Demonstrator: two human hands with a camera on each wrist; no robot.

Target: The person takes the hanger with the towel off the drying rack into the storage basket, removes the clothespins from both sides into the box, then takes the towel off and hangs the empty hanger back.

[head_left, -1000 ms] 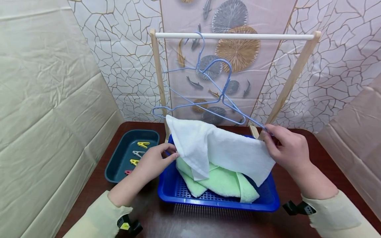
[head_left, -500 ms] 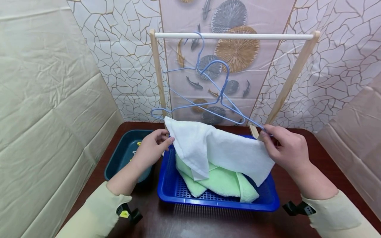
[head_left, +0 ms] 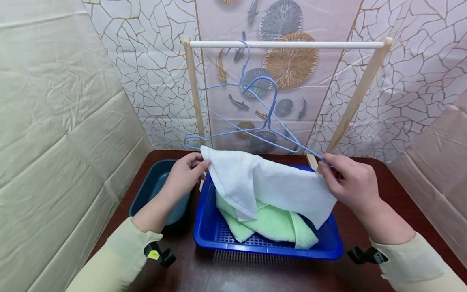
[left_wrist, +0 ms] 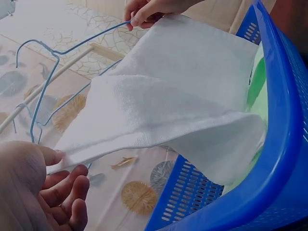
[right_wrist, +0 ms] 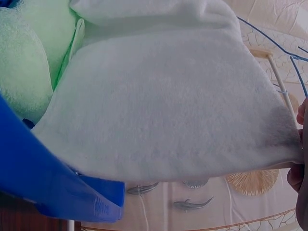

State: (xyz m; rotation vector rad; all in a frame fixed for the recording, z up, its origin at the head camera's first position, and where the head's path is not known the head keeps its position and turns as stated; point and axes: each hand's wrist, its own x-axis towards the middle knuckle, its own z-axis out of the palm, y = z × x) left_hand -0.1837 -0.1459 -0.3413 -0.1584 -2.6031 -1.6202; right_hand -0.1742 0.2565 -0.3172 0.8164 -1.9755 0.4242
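Note:
A white towel is spread between both hands, its lower part hanging into a blue plastic basket. My left hand pinches the towel's upper left corner; the thumb lies on its edge in the left wrist view. With thumb and fingertips, my right hand grips the other upper corner together with one end of a blue wire hanger. That hanger slants behind the towel, hook upward, its far end by the left hand. Under the white towel, a light green towel lies in the basket.
Behind the basket stands a wooden drying rack with a white rail. A second blue hanger hangs from it. A dark teal tray sits on the brown table, partly behind the left forearm. Patterned cloth walls enclose the table.
My left hand has moved up and left along the towel's edge and now pinches the corner. The hanger's hook has dipped slightly left. The right hand has stayed nearly still.

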